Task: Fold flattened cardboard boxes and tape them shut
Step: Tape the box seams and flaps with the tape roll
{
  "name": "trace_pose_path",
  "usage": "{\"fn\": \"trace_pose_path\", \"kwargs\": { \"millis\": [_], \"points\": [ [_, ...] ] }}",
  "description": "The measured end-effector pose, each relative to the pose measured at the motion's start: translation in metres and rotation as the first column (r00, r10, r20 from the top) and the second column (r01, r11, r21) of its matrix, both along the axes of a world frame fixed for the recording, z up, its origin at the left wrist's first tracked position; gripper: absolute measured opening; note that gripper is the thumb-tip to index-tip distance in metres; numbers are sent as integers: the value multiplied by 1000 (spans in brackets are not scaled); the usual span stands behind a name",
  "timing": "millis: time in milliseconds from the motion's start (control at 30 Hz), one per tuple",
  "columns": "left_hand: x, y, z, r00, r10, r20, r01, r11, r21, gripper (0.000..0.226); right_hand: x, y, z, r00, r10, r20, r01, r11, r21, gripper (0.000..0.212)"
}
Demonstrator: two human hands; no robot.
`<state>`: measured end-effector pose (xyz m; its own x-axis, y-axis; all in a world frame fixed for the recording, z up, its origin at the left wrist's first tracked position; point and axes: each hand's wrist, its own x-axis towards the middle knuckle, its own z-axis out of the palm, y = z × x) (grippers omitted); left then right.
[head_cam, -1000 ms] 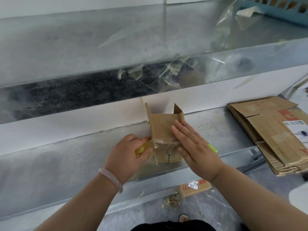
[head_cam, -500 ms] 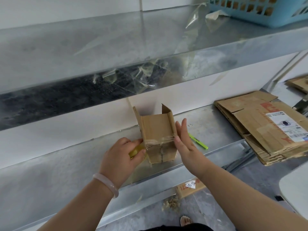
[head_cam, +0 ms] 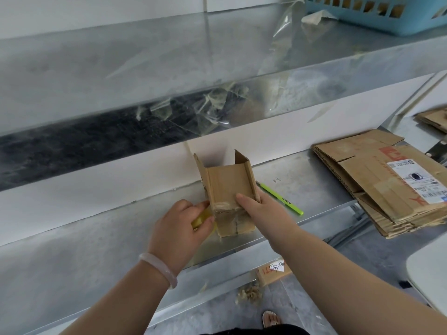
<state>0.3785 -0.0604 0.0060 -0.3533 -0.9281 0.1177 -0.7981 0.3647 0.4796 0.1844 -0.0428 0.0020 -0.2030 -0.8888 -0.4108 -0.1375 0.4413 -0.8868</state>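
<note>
My right hand grips the small cardboard box on the surface; at nine o'clock, my left hand pinches a yellow tape roll.

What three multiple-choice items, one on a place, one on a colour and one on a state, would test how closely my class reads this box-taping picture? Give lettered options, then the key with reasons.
1. Where does the green pen lie?
A. on the metal shelf, right of the small box
B. inside the basket
C. on the floor

2. What colour is the basket on the upper shelf?
A. red
B. light blue
C. black

3. How are the small box's top flaps?
A. taped shut
B. torn off
C. open, standing up

Key: 1 A, the pen rests on the shelf beside the right hand. 2 B, its latticed wall is light blue. 3 C, the flaps rise above the open top while the left hand holds a yellow tape roll at its side.
</note>
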Motion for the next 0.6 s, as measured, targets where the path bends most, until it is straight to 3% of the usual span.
{"fn": "trace_pose_path", "kwargs": {
  "millis": [167,300,400,600],
  "points": [
    [-3,0,1,1000,-11,13,11,1000,7,36,0,-1,6,1000,-1,-31,3,998,59,19],
    [-2,0,0,1000,-1,-1,1,1000,6,39,-3,0,12,998,18,-53,-12,993,113,56],
    [0,0,-1,1000,-7,0,7,1000,11,39,-7,2,14,997,53,-53,-49,995,82,35],
    [-1,0,-2,1000,-18,18,18,1000,-5,39,-9,-2,17,913,207,-352,-197,978,64,29]
  ]
}}
